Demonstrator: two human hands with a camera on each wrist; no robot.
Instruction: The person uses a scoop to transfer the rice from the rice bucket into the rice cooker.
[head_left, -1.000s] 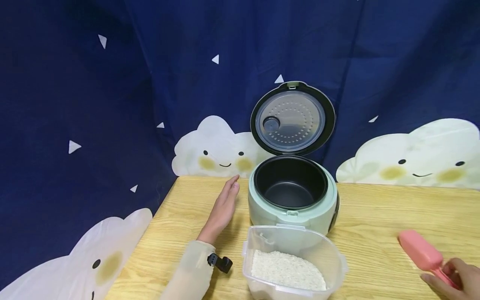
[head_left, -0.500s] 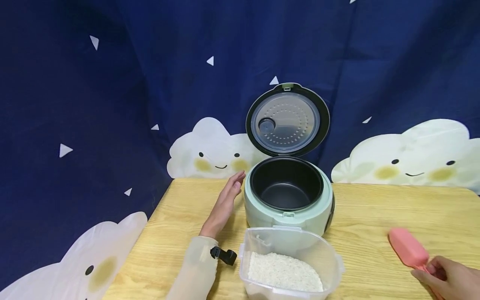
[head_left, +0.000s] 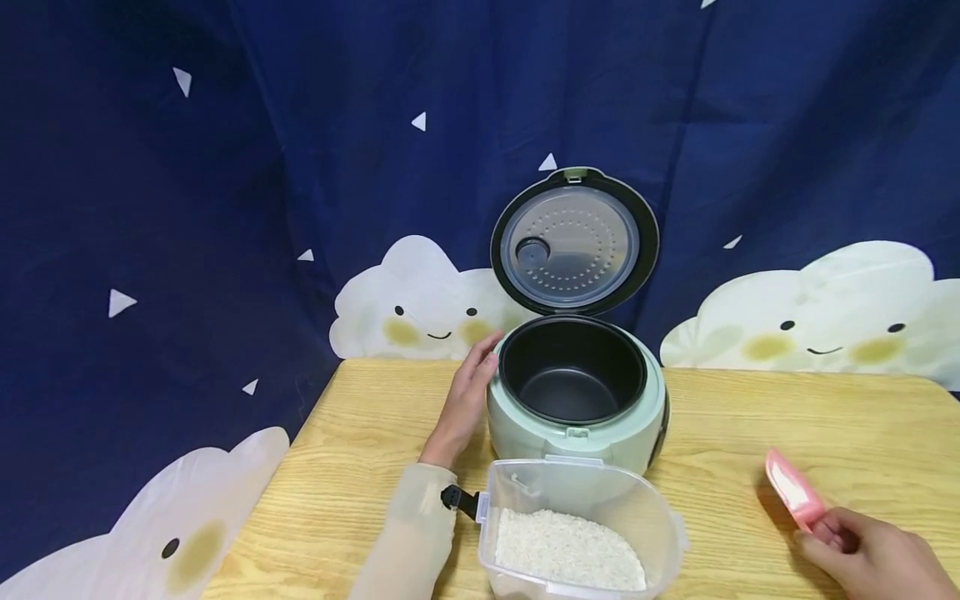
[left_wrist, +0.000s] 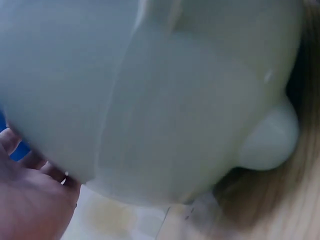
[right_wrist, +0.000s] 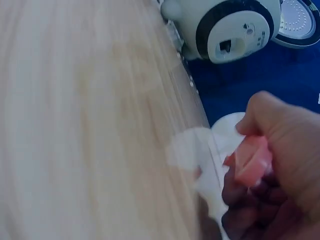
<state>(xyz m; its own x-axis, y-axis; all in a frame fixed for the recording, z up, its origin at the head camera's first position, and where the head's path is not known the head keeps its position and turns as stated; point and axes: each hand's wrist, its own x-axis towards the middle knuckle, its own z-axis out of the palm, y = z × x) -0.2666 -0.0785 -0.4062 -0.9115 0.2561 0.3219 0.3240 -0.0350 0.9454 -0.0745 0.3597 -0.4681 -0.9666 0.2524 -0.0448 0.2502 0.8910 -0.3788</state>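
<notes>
A pale green rice cooker (head_left: 577,446) stands with its lid (head_left: 573,242) raised, and its black inner pot (head_left: 573,367) shows bare. Against the cooker's left side rests my left hand (head_left: 465,404), its fingers fairly straight; the left wrist view has the hand (left_wrist: 35,202) beside the cooker's curved wall (left_wrist: 165,100). At the right, my right hand (head_left: 873,546) grips the handle of a pink scoop (head_left: 795,492) above the table, the scoop turned on its side. In the right wrist view, fingers and thumb curl round the pink handle (right_wrist: 251,162).
In front of the cooker sits a clear plastic container (head_left: 660,533), partly filled with white rice (head_left: 566,550). Everything stands on a wooden table (head_left: 720,433). Behind hangs a dark blue curtain (head_left: 420,183) with clouds and triangles on it.
My left hand has moved up and right, from beside the cooker to its side. My right hand has carried the scoop left and turned it from back up onto its side.
</notes>
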